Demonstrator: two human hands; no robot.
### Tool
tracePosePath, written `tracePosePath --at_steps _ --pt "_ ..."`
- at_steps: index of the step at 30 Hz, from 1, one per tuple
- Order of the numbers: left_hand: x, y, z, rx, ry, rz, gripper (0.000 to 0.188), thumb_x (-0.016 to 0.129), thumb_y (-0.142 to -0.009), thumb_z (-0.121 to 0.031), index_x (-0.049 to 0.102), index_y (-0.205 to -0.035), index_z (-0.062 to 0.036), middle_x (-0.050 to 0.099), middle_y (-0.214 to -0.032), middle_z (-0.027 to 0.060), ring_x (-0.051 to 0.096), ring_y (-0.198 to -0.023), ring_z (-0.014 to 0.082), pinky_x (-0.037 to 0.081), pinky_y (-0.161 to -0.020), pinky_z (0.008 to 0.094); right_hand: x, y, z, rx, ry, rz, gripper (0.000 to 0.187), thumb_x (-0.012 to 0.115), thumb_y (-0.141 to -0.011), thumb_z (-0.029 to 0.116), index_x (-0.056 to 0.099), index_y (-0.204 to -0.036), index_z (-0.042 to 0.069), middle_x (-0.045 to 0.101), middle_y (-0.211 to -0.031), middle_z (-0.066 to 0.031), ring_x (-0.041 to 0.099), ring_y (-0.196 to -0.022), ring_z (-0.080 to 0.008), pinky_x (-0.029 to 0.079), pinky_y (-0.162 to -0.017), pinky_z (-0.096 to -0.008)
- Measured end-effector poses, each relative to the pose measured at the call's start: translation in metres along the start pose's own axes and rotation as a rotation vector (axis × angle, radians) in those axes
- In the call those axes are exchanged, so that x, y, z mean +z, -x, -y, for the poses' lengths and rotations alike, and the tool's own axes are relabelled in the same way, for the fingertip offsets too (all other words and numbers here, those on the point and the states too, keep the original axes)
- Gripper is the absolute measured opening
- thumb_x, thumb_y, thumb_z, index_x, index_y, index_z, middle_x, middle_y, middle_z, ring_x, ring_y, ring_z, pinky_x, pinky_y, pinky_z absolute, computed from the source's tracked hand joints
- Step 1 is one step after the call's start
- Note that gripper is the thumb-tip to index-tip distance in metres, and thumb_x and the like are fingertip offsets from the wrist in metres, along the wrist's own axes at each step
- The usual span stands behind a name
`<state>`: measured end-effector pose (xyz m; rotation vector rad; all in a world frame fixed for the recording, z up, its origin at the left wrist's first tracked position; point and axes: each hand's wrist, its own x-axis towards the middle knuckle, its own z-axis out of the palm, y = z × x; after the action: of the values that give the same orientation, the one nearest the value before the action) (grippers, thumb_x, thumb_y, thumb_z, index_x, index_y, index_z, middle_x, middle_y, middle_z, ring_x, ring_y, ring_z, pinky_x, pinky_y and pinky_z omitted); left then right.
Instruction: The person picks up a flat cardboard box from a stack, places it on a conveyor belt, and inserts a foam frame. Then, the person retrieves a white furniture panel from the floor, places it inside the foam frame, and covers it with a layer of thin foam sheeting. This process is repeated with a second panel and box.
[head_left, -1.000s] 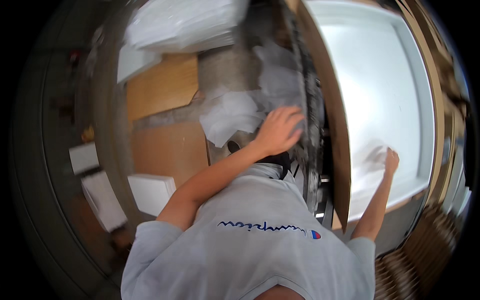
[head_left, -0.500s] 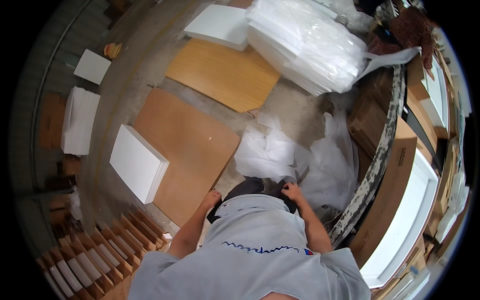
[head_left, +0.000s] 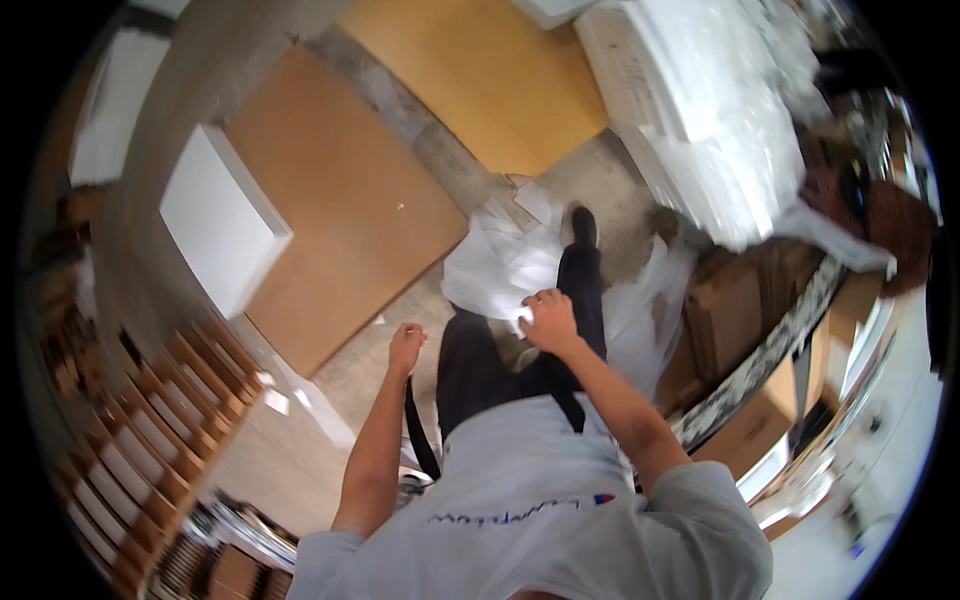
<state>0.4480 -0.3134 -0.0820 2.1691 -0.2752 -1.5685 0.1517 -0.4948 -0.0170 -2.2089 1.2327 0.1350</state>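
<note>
My left hand hangs in front of my left hip beside the brown board. Its fingers are curled in, and what they hold, if anything, is hidden. A black strap dangles below that wrist; I cannot tell whether it joins the hand. Over my right thigh, my right hand is raised with fingers bent and the thumb apart. White shows between thumb and fingers, seemingly the crumpled white foam sheeting on the floor beyond. My dark-trousered legs are apart, the right foot forward beside the sheeting.
The large brown board lies at left, bearing a stack of white panels. A yellow board and a plastic-wrapped white stack lie ahead. Slotted brown dividers stand at lower left. A scuffed black-and-white edge borders cardboard at right.
My hands have left my hips and moved forward, the right one in over the thigh. My right leg has stepped forward. The view has shifted, and the black strap now shows at left.
</note>
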Motion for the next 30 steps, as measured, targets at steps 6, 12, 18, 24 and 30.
tracePosePath --at_steps 6,12,18,24,30 --pt "0.141 -0.038 0.050 -0.326 -0.479 -0.195 0.062 0.065 -0.086 -0.043 0.048 -0.130 -0.0033 0.057 -0.123 0.0250 0.057 -0.112 0.0416 0.046 -0.095 0.0496 0.218 -0.133 -0.134 0.219 -0.280 0.625 0.060 0.070 -0.076 0.037 0.055 -0.125 0.006 0.061 -0.113 -0.0163 0.053 -0.115 -0.0359 0.048 -0.089 -0.0512" --pt "0.192 -0.059 0.026 -0.379 -0.425 -0.410 0.057 0.068 -0.083 -0.032 0.050 -0.129 -0.0035 0.056 -0.121 0.0213 0.055 -0.112 0.0392 0.046 -0.094 0.0468 0.382 -0.142 -0.169 0.223 -0.004 0.891 0.064 0.069 -0.080 0.043 0.051 -0.132 0.012 0.053 -0.132 -0.0190 0.048 -0.125 -0.0365 0.039 -0.096 -0.0657" --pt "0.198 -0.045 0.039 -0.255 -0.589 -0.397 0.055 0.068 -0.084 -0.033 0.053 -0.126 -0.0024 0.055 -0.123 0.0198 0.052 -0.115 0.0371 0.040 -0.100 0.0451 0.324 -0.102 -0.143 0.554 -0.605 0.734 0.045 0.053 -0.095 0.039 0.060 -0.126 0.006 0.062 -0.122 -0.0228 0.059 -0.114 -0.0359 0.043 -0.099 -0.0411" --pt "0.206 -0.044 -0.053 0.005 0.525 -0.210 0.038 0.061 -0.096 -0.026 0.056 -0.123 -0.0002 0.061 -0.118 0.0089 0.056 -0.107 0.0160 0.043 -0.093 0.0304 0.125 -0.165 -0.072 0.699 -1.368 0.670 0.063 0.048 -0.100 0.043 0.040 -0.140 -0.004 0.052 -0.136 -0.0109 0.049 -0.122 -0.0223 0.035 -0.106 -0.0334" --pt "0.183 -0.006 -0.124 0.206 0.745 -0.307 0.016 0.071 -0.088 -0.007 0.059 -0.097 -0.0011 0.057 -0.077 -0.0042 0.050 -0.068 0.0020 0.042 -0.061 0.0192 -0.025 -0.163 -0.031 0.391 -1.321 0.651 0.051 0.057 -0.097 0.031 0.045 -0.136 -0.001 0.057 -0.130 -0.0090 0.054 -0.117 -0.0190 0.041 -0.100 -0.0317"
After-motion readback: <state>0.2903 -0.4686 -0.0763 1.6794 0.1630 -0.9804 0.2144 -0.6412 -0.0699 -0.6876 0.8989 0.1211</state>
